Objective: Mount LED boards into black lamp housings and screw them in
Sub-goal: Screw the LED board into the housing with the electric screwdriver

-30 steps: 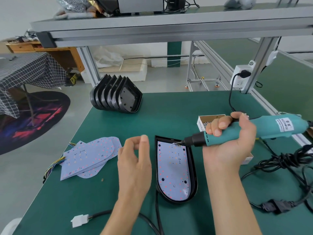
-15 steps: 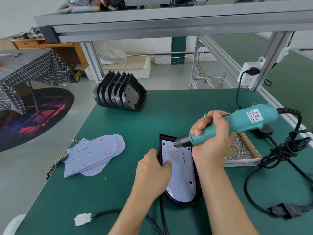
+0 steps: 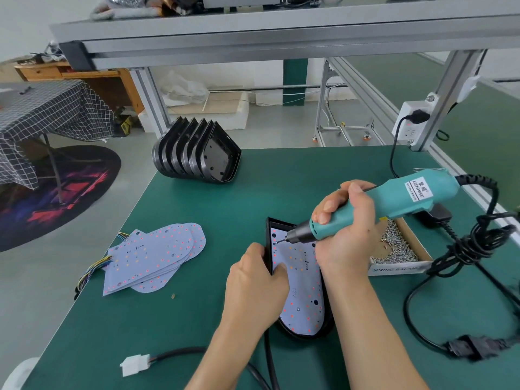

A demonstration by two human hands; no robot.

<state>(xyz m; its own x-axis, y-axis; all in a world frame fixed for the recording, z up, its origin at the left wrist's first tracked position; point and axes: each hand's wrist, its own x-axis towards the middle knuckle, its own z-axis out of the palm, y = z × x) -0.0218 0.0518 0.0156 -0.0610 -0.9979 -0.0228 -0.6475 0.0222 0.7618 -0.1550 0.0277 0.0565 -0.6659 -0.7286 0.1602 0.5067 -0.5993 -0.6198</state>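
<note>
A green-matted table [image 3: 197, 333] with an aluminium-profile frame [image 3: 281, 38] and an overhead shelf carries the work. Near its middle lies a black plastic lamp housing [image 3: 326, 329], flat on the mat, with a pale LED board dotted with red and amber diodes [image 3: 302, 294] seated inside it. The left hand [image 3: 254, 288] grips the housing's left rim, its fingertips curled over onto the board. The right hand [image 3: 347, 232] is wrapped round a teal electric screwdriver [image 3: 394, 201], whose bit touches the board near its upper left corner. Just right of that hand sits an open cardboard box of small silver screws [image 3: 399, 249], and beyond it a tangle of black power cable [image 3: 472, 249] runs up to a white wall socket [image 3: 409, 122] on the frame post. To the left, a fanned pile of spare pale LED boards with coloured wires [image 3: 154, 257] lies near the table edge. At the far side, a row of empty black housings [image 3: 197, 153] stands on edge, nested together. A white plastic connector on a black lead [image 3: 135, 365] lies at the near edge. Beyond the table is a grey floor, a round dark rug with red and blue patterns [image 3: 56, 192], a table under a black checked cloth [image 3: 50, 114], and a wooden desk [image 3: 70, 74].
</note>
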